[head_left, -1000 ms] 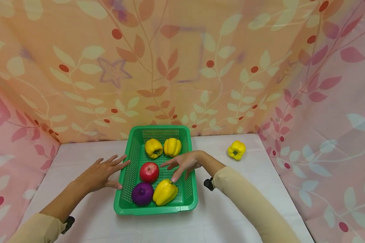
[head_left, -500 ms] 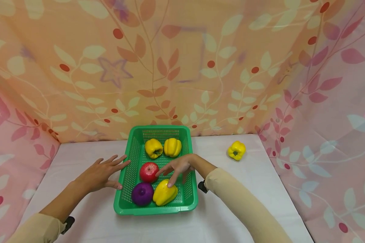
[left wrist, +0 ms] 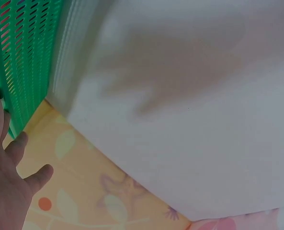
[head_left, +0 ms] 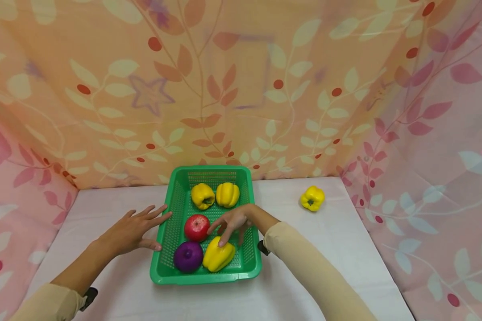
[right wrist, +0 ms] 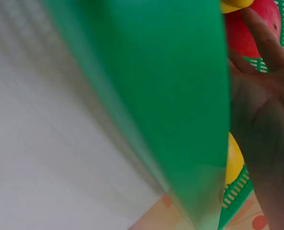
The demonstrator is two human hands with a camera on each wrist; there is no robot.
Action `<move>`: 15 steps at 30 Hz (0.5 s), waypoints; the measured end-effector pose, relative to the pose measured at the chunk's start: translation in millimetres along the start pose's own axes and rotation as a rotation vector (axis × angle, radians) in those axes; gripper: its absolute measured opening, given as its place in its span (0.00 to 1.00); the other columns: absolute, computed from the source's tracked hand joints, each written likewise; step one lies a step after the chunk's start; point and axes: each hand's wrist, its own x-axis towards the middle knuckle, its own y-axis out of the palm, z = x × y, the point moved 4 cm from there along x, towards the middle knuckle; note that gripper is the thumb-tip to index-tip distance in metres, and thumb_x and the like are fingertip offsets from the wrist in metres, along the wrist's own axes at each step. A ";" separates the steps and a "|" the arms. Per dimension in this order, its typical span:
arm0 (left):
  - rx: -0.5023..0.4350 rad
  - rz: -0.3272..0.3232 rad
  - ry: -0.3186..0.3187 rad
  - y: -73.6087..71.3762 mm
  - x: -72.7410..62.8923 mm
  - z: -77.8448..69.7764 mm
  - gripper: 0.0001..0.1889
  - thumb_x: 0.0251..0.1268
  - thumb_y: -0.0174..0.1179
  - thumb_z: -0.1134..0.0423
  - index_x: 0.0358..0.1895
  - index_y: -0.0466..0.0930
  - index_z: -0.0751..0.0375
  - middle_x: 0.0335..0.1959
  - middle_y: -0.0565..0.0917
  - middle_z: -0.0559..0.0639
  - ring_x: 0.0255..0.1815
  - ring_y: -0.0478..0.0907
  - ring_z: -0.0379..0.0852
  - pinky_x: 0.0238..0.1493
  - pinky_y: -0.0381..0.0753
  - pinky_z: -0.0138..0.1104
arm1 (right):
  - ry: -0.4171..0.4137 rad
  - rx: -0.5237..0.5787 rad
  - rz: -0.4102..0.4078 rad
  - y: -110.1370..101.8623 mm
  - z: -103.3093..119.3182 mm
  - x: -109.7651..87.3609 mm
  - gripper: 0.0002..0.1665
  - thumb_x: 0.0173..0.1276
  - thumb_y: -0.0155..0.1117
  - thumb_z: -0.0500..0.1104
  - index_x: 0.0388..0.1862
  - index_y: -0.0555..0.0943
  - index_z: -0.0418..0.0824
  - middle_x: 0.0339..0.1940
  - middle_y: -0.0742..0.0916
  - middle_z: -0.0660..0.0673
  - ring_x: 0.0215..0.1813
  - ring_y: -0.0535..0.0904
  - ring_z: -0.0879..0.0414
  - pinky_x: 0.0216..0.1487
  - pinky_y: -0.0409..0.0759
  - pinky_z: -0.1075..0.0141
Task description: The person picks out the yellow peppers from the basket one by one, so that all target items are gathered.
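The green plastic basket (head_left: 205, 280) stands on the white-covered table. In it, toward the front, lie a yellow bell pepper (head_left: 218, 257) and a round purple vegetable or fruit (head_left: 188, 257); a red pomegranate (head_left: 197, 228) sits just behind. My right hand (head_left: 236, 220) reaches over the basket's right side, its thumb touching the front pepper's top and its other fingers spread between pepper and pomegranate. Only part of this hand (right wrist: 268, 105) shows in the right wrist view, behind the green rim. My left hand (head_left: 134, 232), fingers spread, has its fingertips at the basket's left rim.
Two more yellow bell peppers (head_left: 227, 195) lie at the basket's far end. Another yellow bell pepper (head_left: 312, 199) sits alone on the table (head_left: 293, 232) at the back right. Patterned curtains (head_left: 241, 111) enclose the table at the back and both sides.
My right hand has moved left and slightly down over the basket, its thumb coming onto the front pepper, which has shifted slightly right. The left hand stays in place.
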 end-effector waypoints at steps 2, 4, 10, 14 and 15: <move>0.001 -0.002 0.000 0.2 -0.5 0.5 0.48 0.51 0.66 0.33 0.73 0.67 0.56 0.74 0.66 0.61 0.71 0.63 0.71 0.57 0.65 0.72 | 0.015 -0.002 0.009 0.4 1.1 1.1 0.37 0.65 0.72 0.42 0.72 0.71 0.51 0.77 0.66 0.41 0.74 0.66 0.45 0.54 0.80 0.40; 0.000 -0.002 -0.003 0.2 -0.7 1.1 0.48 0.51 0.66 0.33 0.74 0.67 0.55 0.74 0.66 0.61 0.71 0.63 0.71 0.57 0.65 0.72 | 0.027 -0.005 0.020 1.6 3.8 2.0 0.37 0.65 0.72 0.42 0.72 0.71 0.50 0.77 0.66 0.41 0.74 0.66 0.45 0.54 0.80 0.39; 0.005 -0.004 0.003 1.1 -0.6 1.8 0.48 0.51 0.65 0.32 0.74 0.67 0.56 0.74 0.66 0.61 0.71 0.63 0.70 0.57 0.65 0.72 | 0.071 0.001 0.029 5.1 12.8 4.5 0.34 0.66 0.71 0.41 0.70 0.72 0.47 0.74 0.69 0.42 0.73 0.67 0.44 0.54 0.78 0.37; 0.010 -0.007 0.005 2.2 -0.5 1.9 0.49 0.51 0.64 0.31 0.73 0.68 0.56 0.74 0.66 0.61 0.71 0.64 0.70 0.56 0.65 0.72 | 0.088 0.007 0.037 6.4 14.5 8.1 0.33 0.66 0.71 0.40 0.69 0.73 0.46 0.73 0.71 0.43 0.72 0.68 0.45 0.55 0.79 0.38; 0.011 -0.005 0.003 2.4 -0.6 1.9 0.49 0.51 0.64 0.31 0.74 0.67 0.56 0.74 0.66 0.61 0.71 0.64 0.70 0.56 0.65 0.72 | 0.091 0.008 0.038 6.5 14.3 8.9 0.32 0.66 0.71 0.40 0.69 0.73 0.46 0.72 0.72 0.43 0.71 0.69 0.46 0.54 0.79 0.39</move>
